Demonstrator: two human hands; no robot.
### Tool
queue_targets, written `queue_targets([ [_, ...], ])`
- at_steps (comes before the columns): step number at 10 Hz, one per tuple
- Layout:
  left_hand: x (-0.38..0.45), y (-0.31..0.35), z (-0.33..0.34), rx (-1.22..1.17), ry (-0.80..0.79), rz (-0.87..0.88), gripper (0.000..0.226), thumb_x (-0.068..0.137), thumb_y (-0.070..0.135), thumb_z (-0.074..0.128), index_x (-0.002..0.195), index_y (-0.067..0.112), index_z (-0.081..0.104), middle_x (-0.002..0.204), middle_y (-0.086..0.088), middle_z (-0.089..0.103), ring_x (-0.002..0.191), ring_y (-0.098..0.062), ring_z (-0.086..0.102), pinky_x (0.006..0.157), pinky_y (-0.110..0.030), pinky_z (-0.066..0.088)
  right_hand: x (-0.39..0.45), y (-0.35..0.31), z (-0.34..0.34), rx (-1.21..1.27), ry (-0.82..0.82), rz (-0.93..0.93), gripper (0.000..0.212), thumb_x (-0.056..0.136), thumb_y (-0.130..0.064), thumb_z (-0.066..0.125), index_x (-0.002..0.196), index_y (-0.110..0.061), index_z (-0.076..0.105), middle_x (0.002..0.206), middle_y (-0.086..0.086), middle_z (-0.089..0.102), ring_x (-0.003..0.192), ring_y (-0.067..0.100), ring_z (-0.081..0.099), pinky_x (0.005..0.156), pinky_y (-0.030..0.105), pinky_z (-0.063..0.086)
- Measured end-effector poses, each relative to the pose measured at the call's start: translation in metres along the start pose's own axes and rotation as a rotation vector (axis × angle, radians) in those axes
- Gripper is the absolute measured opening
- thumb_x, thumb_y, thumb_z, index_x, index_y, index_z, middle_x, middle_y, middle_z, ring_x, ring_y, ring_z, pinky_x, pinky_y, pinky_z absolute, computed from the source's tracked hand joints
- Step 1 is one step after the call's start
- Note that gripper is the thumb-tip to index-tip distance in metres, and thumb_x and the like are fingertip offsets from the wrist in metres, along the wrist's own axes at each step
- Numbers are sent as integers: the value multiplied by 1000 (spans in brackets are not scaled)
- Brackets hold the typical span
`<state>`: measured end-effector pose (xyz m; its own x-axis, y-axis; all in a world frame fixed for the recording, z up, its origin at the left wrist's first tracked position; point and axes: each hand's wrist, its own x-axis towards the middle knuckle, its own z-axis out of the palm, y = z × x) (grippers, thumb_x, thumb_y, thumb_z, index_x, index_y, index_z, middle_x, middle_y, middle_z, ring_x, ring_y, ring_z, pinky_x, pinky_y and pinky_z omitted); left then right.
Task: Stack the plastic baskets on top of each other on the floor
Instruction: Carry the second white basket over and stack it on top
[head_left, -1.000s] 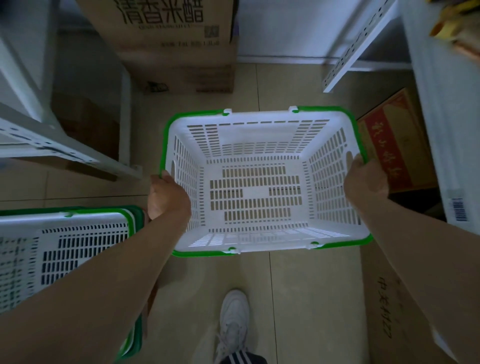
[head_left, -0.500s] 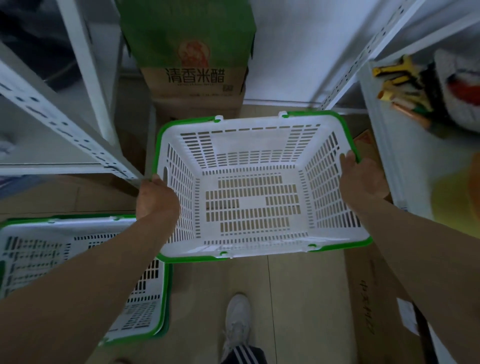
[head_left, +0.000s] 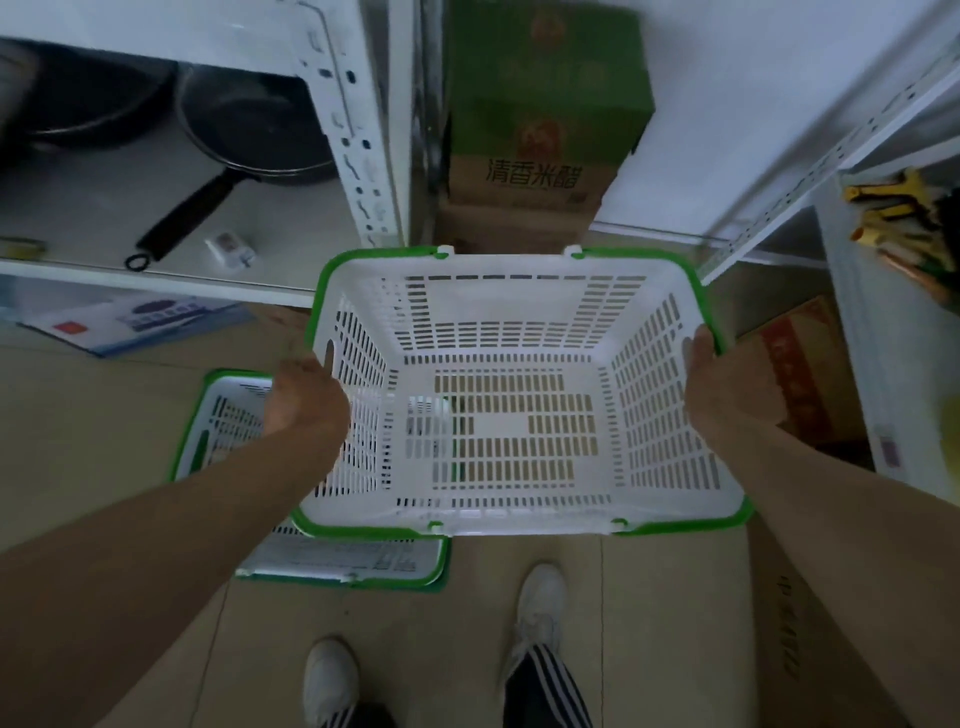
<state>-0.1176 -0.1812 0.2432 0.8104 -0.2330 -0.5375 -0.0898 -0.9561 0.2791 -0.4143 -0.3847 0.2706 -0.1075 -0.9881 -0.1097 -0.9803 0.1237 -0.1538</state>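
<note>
The white slotted plastic basket with a green rim hangs in the air, mouth up and roughly level, gripped at its two short ends. That hold makes sense for nesting: with both ends taken, the person can keep it square and sink it straight into another. The left hand clamps the rim at nine o'clock, just beside the oval handle slot; its fingers curl over the edge and are mostly hidden, so how far they wrap I cannot tell. The right hand closes on the rim at three o'clock, thumb lying along the inner wall, fingers out of sight outside.

Both forearms reach forward, nearly straight, spread as wide as the basket, wrists level.

The second white-and-green plastic basket rests on the beige tiled floor at about eight o'clock from the carried one, partly covered by it and by the left arm. The held basket overlaps only its right portion, so in my judgement it needs to shift toward nine o'clock before lowering; otherwise the rims may catch. Two white sneakers stand at six o'clock.
</note>
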Motion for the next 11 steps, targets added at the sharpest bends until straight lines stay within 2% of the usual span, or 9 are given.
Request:
queue_targets([
  [1,15,-42,-20,57,139,47,48,99,22,46,142,4,38,144,-20,44,125,-28,49,85,-18,40,-31,-18,4,-23,-69,-26,66,102,-54,21,88,0,57,64,4,40,61,27,49,63,35,43],
  [2,33,-71,-44,-38,176,62,42,104,21,27,131,-2,48,131,-27,54,111,-38,55,56,-22,26,-51,-37,24,-11,-111,27,77,97,-62,18,81,0,59,64,11,52,57,28,55,60,37,51],
  [3,53,-98,-63,61,155,0,39,104,13,25,134,-6,41,113,-32,50,123,-38,48,67,-29,27,-76,-60,44,22,-118,32,78,96,-65,17,83,-3,63,72,13,60,67,32,61,65,38,52],
  [4,68,-124,-82,11,239,-77,35,104,10,29,133,-6,39,119,-27,51,119,-36,51,87,-34,39,-101,-80,61,74,-152,18,73,97,-63,18,80,-4,59,65,8,54,57,25,54,58,33,43],
  [5,84,-155,-95,-117,313,-57,43,104,27,28,119,-5,53,120,-30,58,108,-45,58,93,-47,45,-125,-95,85,130,-193,28,74,95,-66,18,77,-8,61,69,9,63,58,25,61,60,33,51],
  [6,102,-182,-100,-108,348,-23,48,102,33,26,111,-2,57,113,-30,61,101,-46,60,91,-52,49,-149,-104,109,176,-233,66,76,92,-70,16,78,-11,63,73,9,68,63,28,66,66,41,58],
  [7,118,-202,-95,-103,333,-10,49,102,34,27,106,-3,57,105,-29,63,91,-42,61,84,-49,52,-168,-107,128,193,-257,93,78,91,-72,14,79,-12,63,74,8,67,64,28,66,66,41,58],
  [9,149,-224,-74,-110,286,4,51,101,37,28,104,-4,59,99,-32,65,91,-48,64,80,-57,54,-189,-105,164,160,-232,74,71,97,-63,17,83,-8,61,74,8,61,65,27,59,56,30,41],
  [11,197,-241,-50,-187,218,-35,56,94,47,28,101,2,61,99,-30,68,89,-48,67,81,-59,55,-201,-106,206,182,-281,136,72,97,-62,15,87,-9,62,78,9,64,67,27,60,55,29,40],
])
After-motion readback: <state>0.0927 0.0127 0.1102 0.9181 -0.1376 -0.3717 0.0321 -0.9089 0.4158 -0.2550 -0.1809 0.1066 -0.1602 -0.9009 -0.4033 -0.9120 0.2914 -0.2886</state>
